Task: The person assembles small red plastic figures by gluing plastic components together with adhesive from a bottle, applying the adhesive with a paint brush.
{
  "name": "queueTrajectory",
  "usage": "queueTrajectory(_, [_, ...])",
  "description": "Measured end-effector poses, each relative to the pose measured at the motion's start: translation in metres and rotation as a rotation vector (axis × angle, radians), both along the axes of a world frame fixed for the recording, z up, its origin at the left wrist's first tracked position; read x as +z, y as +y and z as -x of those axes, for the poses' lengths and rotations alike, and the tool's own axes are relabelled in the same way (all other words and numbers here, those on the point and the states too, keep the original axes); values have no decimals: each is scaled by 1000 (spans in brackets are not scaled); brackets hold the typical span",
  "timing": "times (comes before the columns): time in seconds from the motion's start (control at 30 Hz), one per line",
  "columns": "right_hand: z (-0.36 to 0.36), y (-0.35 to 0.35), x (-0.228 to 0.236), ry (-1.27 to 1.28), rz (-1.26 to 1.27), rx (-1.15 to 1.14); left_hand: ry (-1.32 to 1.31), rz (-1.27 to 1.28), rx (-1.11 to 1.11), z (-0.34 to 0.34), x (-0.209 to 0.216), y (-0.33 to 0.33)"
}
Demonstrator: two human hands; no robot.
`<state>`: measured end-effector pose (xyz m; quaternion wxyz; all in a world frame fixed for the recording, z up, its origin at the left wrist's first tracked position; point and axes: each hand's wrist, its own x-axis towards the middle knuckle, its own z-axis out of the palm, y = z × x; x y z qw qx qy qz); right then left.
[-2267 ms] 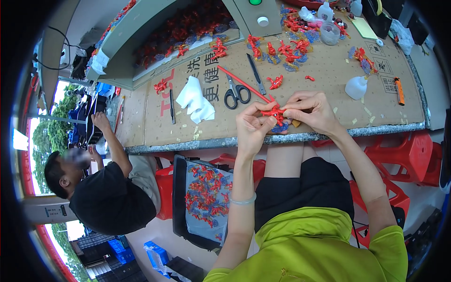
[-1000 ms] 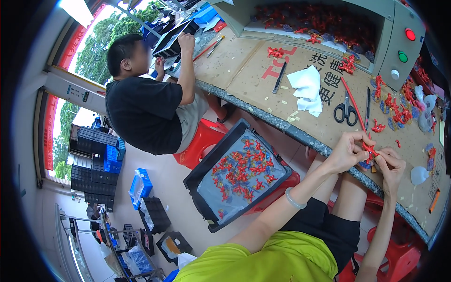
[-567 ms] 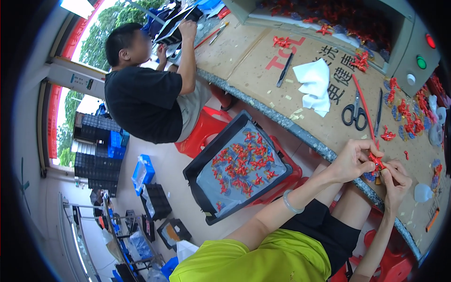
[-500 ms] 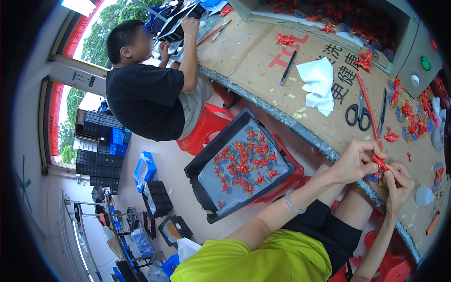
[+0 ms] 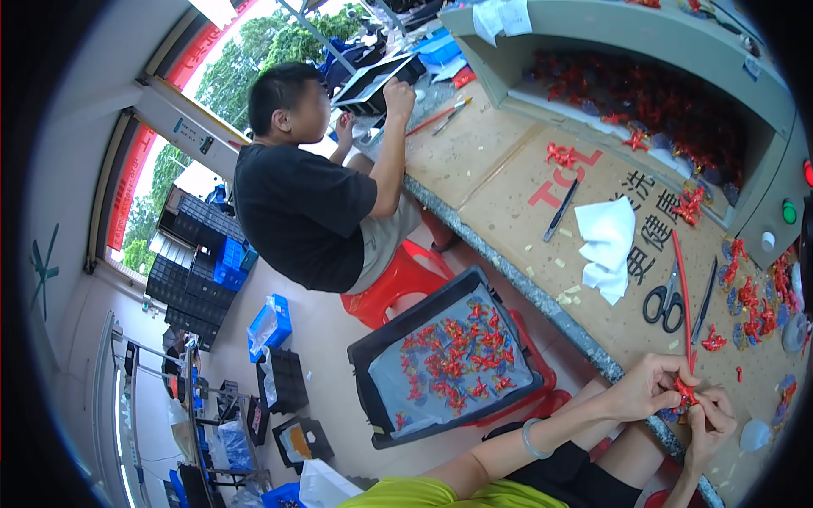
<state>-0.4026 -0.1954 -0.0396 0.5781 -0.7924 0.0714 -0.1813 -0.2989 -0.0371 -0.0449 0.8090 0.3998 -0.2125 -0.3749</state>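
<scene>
At the table's near edge, a small shiny red figure (image 5: 684,392) with a bluish see-through part is between my two hands. My left hand (image 5: 652,388), with a pale bangle on its wrist, pinches it from the left. From the other side, the fingers of my right hand (image 5: 711,416) close on it. A long thin red stick (image 5: 683,296) runs up from my left fingertips; whether it is held or lies on the table cannot be made out. Black-handled scissors (image 5: 663,309) and dark tweezers (image 5: 704,303) lie just beyond my hands.
More red figures (image 5: 754,309) lie at the right. A grey-green cabinet (image 5: 766,203) full of figures stands behind a white cloth (image 5: 605,245). Below the table, a black tray (image 5: 381,423) holds many figures. A co-worker (image 5: 305,212) sits at the left on a red stool (image 5: 394,292).
My view has tilted, so the scene sits lower and more of the cabinet shows. Both hands stay on the red figure, with little change in their grip.
</scene>
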Motion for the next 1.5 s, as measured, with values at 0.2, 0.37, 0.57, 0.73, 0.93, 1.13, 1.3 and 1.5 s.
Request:
queueTrajectory(0.2, [-3,-1,15,-54,207,-61,-85,-19,-7,-3,3,-5])
queueTrajectory(0.37, [-19,3,16,-46,84,6,-212,-62,98,-11,-3,3])
queueTrajectory(0.57, [-10,-10,5,-125,-98,10,-251,-54,26,-10,-3,-10])
queueTrajectory(0.73, [-5,-9,6,-113,-173,41,-265,-91,28,-6,1,-9])
queueTrajectory(0.93, [0,-3,6,-177,-52,35,-279,-142,79,4,1,0])
queueTrajectory(1.13, [-6,-5,5,-125,-138,26,-233,-134,33,-8,-4,-3])
queueTrajectory(1.3, [-12,-4,6,-203,-105,2,-263,-133,-62,-14,5,-6])
queueTrajectory(1.5, [-11,-4,3,-208,-159,-66,-250,-208,-109,-12,5,-7])
